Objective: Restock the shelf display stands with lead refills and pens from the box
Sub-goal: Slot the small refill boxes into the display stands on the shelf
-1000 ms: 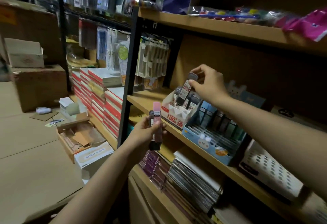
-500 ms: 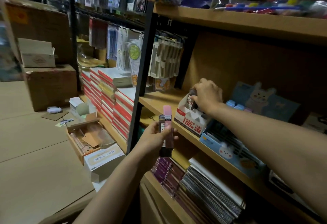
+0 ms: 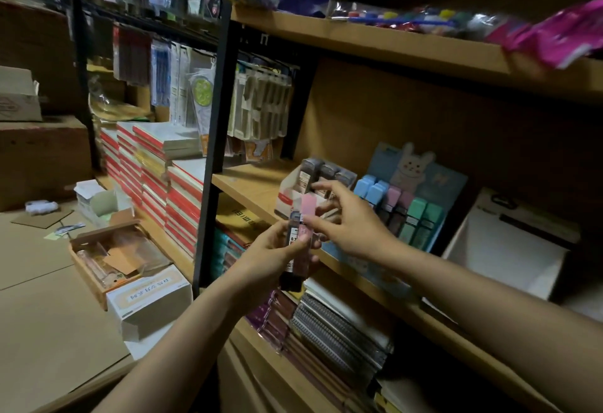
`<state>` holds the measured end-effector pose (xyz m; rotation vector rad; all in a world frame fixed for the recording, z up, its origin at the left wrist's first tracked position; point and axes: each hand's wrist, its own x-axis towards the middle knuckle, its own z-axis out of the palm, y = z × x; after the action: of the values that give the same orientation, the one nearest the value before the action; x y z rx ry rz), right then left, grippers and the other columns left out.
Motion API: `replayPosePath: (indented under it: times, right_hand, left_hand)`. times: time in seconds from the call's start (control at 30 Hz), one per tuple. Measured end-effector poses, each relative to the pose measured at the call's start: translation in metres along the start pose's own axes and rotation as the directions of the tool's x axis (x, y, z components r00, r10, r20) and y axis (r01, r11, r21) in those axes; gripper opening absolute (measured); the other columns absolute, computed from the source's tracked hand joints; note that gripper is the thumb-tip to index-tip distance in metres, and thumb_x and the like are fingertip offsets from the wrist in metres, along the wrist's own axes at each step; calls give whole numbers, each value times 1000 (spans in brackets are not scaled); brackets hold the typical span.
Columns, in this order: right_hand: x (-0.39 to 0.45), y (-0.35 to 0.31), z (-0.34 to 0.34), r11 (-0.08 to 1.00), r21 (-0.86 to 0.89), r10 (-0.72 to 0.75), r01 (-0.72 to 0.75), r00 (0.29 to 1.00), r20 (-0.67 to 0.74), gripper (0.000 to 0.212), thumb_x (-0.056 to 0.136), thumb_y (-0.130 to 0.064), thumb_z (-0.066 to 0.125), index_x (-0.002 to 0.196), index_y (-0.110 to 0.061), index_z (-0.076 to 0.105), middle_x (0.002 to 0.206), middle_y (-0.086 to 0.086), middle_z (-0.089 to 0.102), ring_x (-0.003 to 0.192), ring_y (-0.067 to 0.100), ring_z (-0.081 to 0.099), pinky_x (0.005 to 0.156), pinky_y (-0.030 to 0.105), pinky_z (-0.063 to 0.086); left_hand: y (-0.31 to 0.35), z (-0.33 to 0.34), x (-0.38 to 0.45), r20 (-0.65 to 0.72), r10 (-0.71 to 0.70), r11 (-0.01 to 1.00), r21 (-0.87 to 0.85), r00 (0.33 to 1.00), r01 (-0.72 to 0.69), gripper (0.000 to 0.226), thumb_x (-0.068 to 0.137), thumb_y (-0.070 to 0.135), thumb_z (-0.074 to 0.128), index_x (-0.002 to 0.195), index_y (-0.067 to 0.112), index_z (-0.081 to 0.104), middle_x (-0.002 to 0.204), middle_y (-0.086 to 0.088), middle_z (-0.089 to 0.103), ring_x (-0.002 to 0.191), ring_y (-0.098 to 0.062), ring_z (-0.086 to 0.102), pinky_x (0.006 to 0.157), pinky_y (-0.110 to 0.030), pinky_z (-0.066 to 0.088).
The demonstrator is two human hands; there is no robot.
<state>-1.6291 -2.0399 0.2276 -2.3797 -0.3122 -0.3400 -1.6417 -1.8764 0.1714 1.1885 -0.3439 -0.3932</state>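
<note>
At the centre of the frame the left hand (image 3: 272,254) grips a small bundle of lead refill cases (image 3: 298,243), fingers curled round their lower half; a pink-capped case stands tallest, with darker cases just beside it. The right hand (image 3: 350,220) reaches in from the right, its thumb and forefinger closing on the upper part of the bundle, the other fingers loosely spread; whether it pinches a case or only touches it cannot be told.

Just behind the hands, on the wooden shelf (image 3: 251,184), stands a white and red display stand (image 3: 290,197) holding dark refill cases (image 3: 328,173) upright in its back row. Beside it to the right sits a blue display stand (image 3: 424,181) with a rabbit card, filled with blue, pink and green capped cases. Further right is a white box (image 3: 509,256).

Below the shelf lie spiral notebooks (image 3: 339,337). At lower left, on the floor, an open cardboard box (image 3: 114,256) lies beside a white carton (image 3: 150,298). Stacked red-edged books (image 3: 163,168) fill the middle left.
</note>
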Motion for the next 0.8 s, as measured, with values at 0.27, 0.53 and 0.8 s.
replayPosePath:
  times: [0.27,0.53,0.8]
  right_hand:
    - [-24,-7,-64,1000,-20,3,-7,983,-184,35,75,-18,82,103,-23,63,91,-7,68,79,7,68,67,20,57]
    - [-16,20,-140,899,-428,-87,-94,920,-383,26,80,-20,79,97,-17,58,89,-4,62,76,9,58,60,13,41]
    - [-13,54,-116,813,-558,-48,-166,936,-348,21,84,-21,75,94,-16,56,90,4,68,84,23,66,72,40,57]
  left_hand:
    - [-17,26,-8,-26,-18,998,-66,1000,16,29,102,18,42,129,21,52,108,-11,64,88,-23,62,74,-34,54]
    - [-41,36,-3,-8,-77,997,-13,997,77,34,99,4,45,129,20,50,111,-11,59,91,-21,60,68,-29,55]
    - [-48,44,14,-10,32,999,23,999,-32,41,94,-1,53,118,32,50,100,-12,68,86,-23,70,78,-45,58]
